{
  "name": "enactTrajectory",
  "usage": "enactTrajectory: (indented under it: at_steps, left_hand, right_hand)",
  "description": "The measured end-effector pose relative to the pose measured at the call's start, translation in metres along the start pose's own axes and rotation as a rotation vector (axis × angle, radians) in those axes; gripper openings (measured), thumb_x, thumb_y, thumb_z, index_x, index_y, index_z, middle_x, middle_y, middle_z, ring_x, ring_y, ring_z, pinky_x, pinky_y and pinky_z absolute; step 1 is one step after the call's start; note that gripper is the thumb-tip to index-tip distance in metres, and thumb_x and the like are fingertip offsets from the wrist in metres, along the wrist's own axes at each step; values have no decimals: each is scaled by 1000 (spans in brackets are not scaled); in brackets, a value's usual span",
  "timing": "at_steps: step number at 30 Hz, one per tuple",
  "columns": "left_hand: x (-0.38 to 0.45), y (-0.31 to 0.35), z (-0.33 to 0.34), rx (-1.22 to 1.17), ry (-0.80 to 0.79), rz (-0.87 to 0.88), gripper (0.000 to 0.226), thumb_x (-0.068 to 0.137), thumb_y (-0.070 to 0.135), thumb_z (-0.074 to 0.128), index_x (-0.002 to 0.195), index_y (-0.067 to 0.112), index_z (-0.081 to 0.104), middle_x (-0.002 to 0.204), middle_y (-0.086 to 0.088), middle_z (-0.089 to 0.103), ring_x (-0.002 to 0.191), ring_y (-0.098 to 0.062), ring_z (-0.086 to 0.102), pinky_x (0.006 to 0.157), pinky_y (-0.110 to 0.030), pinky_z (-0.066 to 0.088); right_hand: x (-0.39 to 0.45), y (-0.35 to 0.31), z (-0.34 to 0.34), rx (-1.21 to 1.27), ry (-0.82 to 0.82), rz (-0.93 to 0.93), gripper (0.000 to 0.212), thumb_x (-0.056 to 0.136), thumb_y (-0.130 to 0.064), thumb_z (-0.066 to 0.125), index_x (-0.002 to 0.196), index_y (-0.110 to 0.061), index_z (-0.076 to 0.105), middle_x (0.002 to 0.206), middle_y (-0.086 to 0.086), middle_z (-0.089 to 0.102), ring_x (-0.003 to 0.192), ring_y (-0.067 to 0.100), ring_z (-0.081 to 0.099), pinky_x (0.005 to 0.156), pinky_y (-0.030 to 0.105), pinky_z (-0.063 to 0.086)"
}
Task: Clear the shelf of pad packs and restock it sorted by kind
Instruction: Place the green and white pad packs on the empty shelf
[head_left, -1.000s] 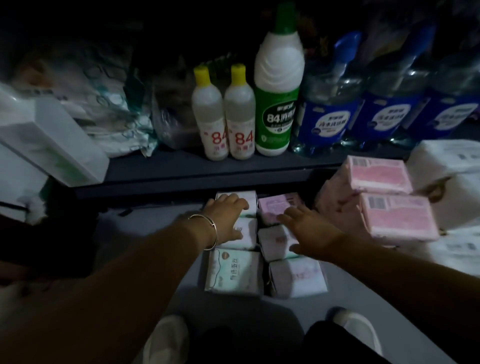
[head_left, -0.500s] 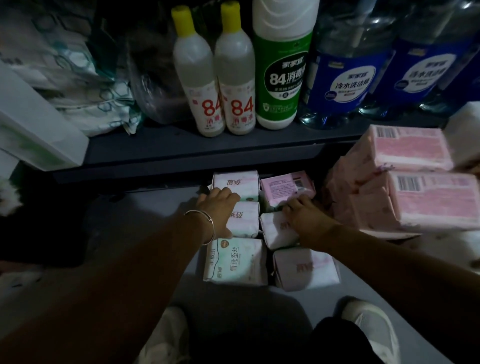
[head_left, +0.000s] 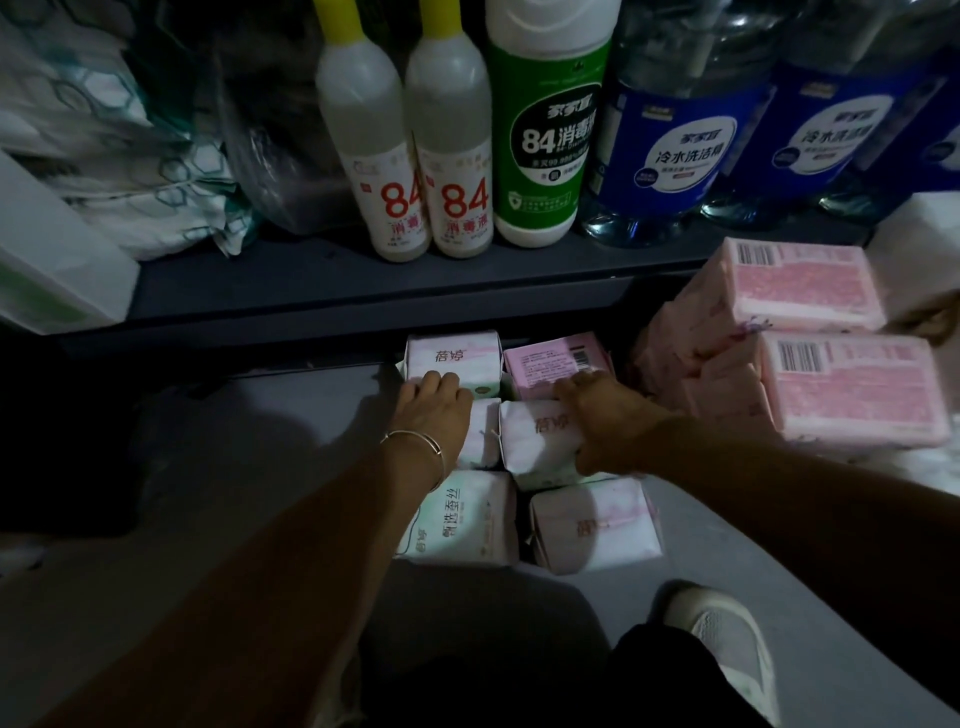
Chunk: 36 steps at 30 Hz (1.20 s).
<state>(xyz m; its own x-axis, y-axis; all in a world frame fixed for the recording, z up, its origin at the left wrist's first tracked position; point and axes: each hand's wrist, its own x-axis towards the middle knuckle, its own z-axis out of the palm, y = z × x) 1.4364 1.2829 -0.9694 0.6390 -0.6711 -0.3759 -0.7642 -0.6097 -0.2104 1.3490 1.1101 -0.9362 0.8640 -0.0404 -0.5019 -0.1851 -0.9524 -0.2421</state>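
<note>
on the low grey shelf board (head_left: 270, 467) six small pad packs lie in two rows running from near to far. the left hand (head_left: 434, 410), a thin bangle (head_left: 415, 447) on its wrist, rests on the near edge of the far-left white pack (head_left: 451, 357) printed 蓓婷 in pink; its fingers lie close together, bent over that edge, and whether they grip cannot be told. under the wrist sits the middle-left pack (head_left: 480, 434), mostly hidden. nearest on the left is a white and green pack (head_left: 460, 519) with green writing too tilted to read surely. the right hand (head_left: 605, 421) reaches across the middle-right white pack (head_left: 535, 436), also marked 蓓婷, with its fingertips (head_left: 571, 387) pressed together on the near edge of the far-right pink pack (head_left: 553, 358), which shows a barcode and small print too fine to read. the near-right pack (head_left: 592, 525) is white with faint pink letters. to the right, just beside the rows, stands a stack of bigger pink packs (head_left: 831, 353) with barcodes facing up. on the upper shelf (head_left: 311, 286) stand two yellow-capped bottles (head_left: 415, 171) marked 84 in red, a green-labelled bottle (head_left: 550, 130) reading 84消毒液, and blue-labelled bottles (head_left: 675, 145) reading 冷水洗洁精. a pale shoe (head_left: 722, 639) shows at the near edge.
</note>
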Motion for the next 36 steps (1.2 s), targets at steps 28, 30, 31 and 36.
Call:
enactTrajectory:
  at_steps: [28, 30, 31, 36]
  left_hand:
    - [-180, -129, -323, -519, 241, -109, 50, 74, 20, 72, 118, 15, 50, 107, -2, 62, 88, -16, 57, 68, -21, 44]
    - [-188, -139, -345, -549, 305, -104, 48, 73, 18, 72, 117, 15, 52, 105, -2, 63, 86, -17, 59, 65, -22, 48]
    - [-190, -145, -355, -568, 332, -102, 46, 74, 17, 71, 115, 15, 52, 102, -1, 63, 84, -16, 60, 63, -22, 49]
    - [-189, -181, -398, -631, 438, -109, 45, 74, 18, 71, 116, 18, 52, 104, 0, 63, 92, -18, 62, 77, -26, 52]
  right_hand:
    - [-187, -89, -290, 274, 564, -225, 51, 73, -18, 78, 118, -14, 54, 110, 2, 58, 98, 20, 57, 86, 33, 51]
    - [-197, -90, -312, 306, 605, -237, 47, 73, -19, 78, 115, -15, 57, 107, 1, 61, 94, 18, 59, 78, 30, 51]
    - [-199, -92, -323, 306, 635, -244, 46, 73, -19, 78, 114, -15, 58, 105, 0, 62, 92, 17, 59, 76, 27, 49]
    - [-194, -105, -379, 400, 733, -264, 44, 71, -16, 79, 112, -16, 62, 98, -3, 62, 88, 13, 59, 74, 24, 48]
